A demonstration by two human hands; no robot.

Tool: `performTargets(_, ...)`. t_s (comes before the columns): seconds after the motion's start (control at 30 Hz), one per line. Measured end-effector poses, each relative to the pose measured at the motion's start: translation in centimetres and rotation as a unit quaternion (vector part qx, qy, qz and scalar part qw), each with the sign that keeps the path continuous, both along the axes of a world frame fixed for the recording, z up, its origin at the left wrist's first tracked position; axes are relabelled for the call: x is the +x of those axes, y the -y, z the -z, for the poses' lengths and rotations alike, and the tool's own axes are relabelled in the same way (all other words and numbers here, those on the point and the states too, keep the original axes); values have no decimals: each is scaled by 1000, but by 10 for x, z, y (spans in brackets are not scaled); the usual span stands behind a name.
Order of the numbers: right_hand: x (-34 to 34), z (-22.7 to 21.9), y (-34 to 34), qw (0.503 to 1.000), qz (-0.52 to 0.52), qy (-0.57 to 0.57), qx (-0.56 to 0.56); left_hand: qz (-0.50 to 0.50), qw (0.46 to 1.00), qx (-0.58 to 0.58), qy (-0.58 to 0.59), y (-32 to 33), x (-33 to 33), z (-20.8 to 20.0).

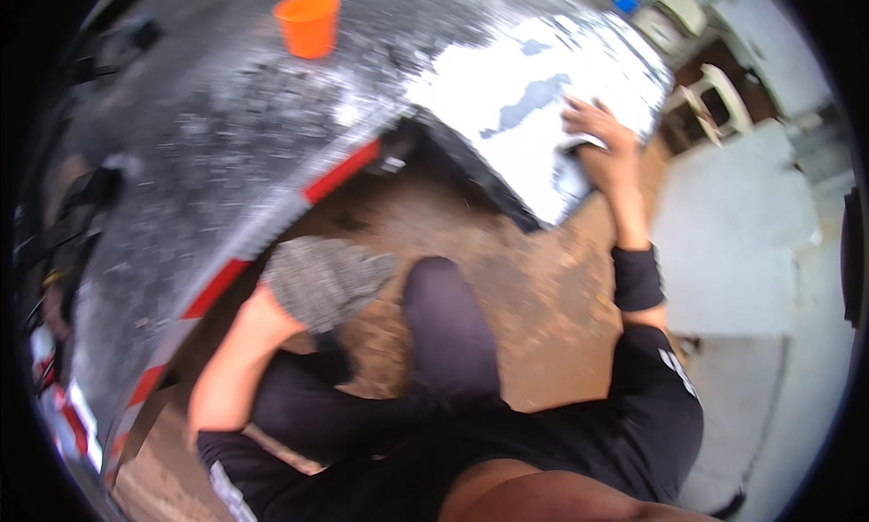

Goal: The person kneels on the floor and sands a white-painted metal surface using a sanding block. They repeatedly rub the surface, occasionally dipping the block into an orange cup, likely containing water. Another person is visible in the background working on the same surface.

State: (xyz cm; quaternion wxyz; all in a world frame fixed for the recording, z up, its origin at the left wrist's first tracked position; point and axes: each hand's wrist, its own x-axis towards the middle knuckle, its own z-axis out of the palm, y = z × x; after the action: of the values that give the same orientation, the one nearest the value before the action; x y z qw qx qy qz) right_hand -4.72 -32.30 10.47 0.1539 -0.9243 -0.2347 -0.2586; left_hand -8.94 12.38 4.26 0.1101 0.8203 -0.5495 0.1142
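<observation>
Filling the upper left: dark, wet-looking surface (217,160), streaky from blur. Brown floor (543,314) below it, around the person's dark-clad knee (448,318). Light panel (507,78), upper centre-right, dark side edge facing the person, bright white with grey patches; suds or glare, cannot tell. Pale flat-topped table (724,241) to its right, near the right arm. Red-and-white strip (342,171) runs along the dark surface's near edge. Pale chair (724,101) beyond the table. Orange bucket (308,26) stands on the dark surface, far side, well apart from both hands. Left hand (328,285) is covered in grey fabric, glove or cloth unclear, above the floor near the knee; finger spread or grip cannot be told. Right hand (605,146) is over the light panel, fingers slightly spread, a dark patch at the palm, too blurred to say if held. Black wristband (638,277) on that arm. Small blue item (626,1), top right.
</observation>
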Motion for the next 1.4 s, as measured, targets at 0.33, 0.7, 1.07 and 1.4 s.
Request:
performTargets(0.33, -11, 29, -41, 986, 32, 141, 78, -287, 807, -486, -175, -17, 25, -59)
performTargets(0.7, -12, 30, -35, 979, 7, 147, 138, -562, 816, -101, -88, -58, 223, -92)
performTargets(1.07, -17, 25, -32, 982, 27, 136, 131, -538, 823, -133, -127, -2, 257, -76)
performTargets(1.4, -15, 23, -38, 979, 17, 134, 153, -458, 808, -334, -158, -1, 292, -49)
